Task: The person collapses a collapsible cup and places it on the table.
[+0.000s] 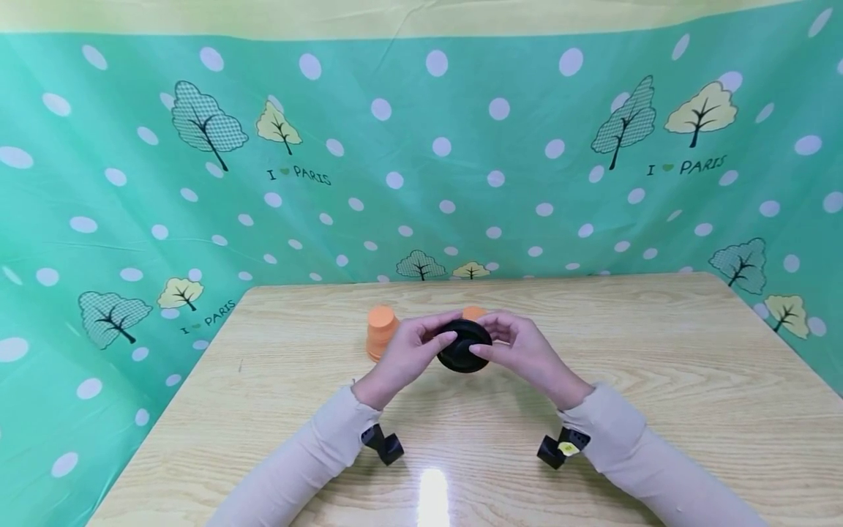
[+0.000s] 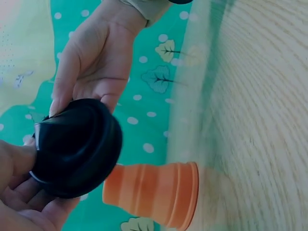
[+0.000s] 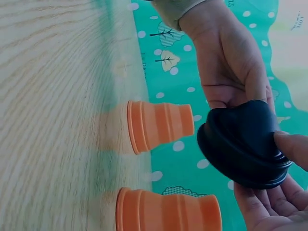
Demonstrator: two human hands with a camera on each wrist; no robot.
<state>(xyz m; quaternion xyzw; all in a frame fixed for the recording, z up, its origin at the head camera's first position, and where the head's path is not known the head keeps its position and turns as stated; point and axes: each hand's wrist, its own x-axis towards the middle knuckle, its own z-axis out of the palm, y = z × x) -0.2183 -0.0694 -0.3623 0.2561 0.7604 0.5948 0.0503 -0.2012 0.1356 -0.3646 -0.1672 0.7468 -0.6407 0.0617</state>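
Observation:
Both hands hold one round black lid-like piece (image 1: 463, 360) with a thick rim and a raised, pointed middle, tilted above the table. My left hand (image 1: 410, 350) pinches its left side, the thumb lying on the top face. On the opposite side my right hand (image 1: 527, 353) grips it the same way, thumb on top and fingers behind the rim. Just behind the left hand stands an orange ridged, stepped cup (image 1: 380, 329), its narrow end up. A second orange stepped cup (image 3: 161, 125) stands beyond the black piece, mostly hidden by it in the head view.
Under the hands is a light wood-grain table (image 1: 658, 366). A green dotted cloth (image 1: 461, 146) with tree prints hangs behind it and down the sides. Small black cameras are strapped to both wrists, including the right wrist camera (image 1: 552, 450).

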